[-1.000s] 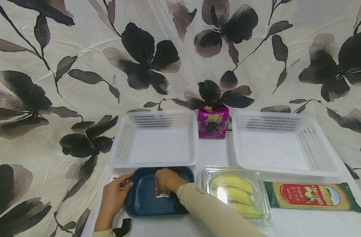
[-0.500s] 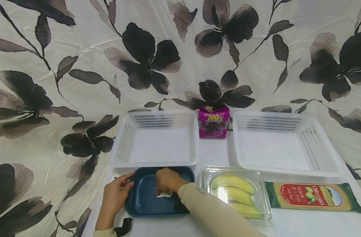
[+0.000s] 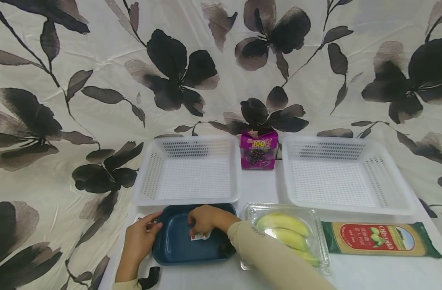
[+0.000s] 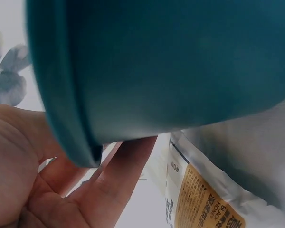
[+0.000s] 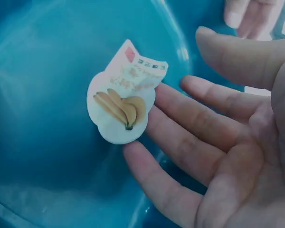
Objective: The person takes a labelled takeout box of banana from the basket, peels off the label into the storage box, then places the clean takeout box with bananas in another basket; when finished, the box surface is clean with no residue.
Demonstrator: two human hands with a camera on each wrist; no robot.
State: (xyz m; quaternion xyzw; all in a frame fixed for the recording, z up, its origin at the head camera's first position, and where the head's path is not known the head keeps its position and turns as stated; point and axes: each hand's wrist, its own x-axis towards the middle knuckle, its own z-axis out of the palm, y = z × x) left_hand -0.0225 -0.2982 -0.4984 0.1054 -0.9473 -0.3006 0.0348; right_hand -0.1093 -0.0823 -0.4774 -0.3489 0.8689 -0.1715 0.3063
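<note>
Head view: the blue tray [image 3: 177, 249] sits at the desk's [image 3: 260, 189] front edge, just before one of two white baskets [image 3: 189, 171], open desk between them. The left hand [image 3: 139, 241] grips its left rim.

Left wrist: fingers [image 4: 118, 166] curl under the rim.

Right wrist: the right hand [image 5: 218, 156], fingers straight, touches one banana sticker [image 5: 123, 107] inside.

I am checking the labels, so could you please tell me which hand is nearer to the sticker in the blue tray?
The right hand: its fingertips touch the sticker inside the tray. The left hand holds the tray's left rim, apart from it.
</note>
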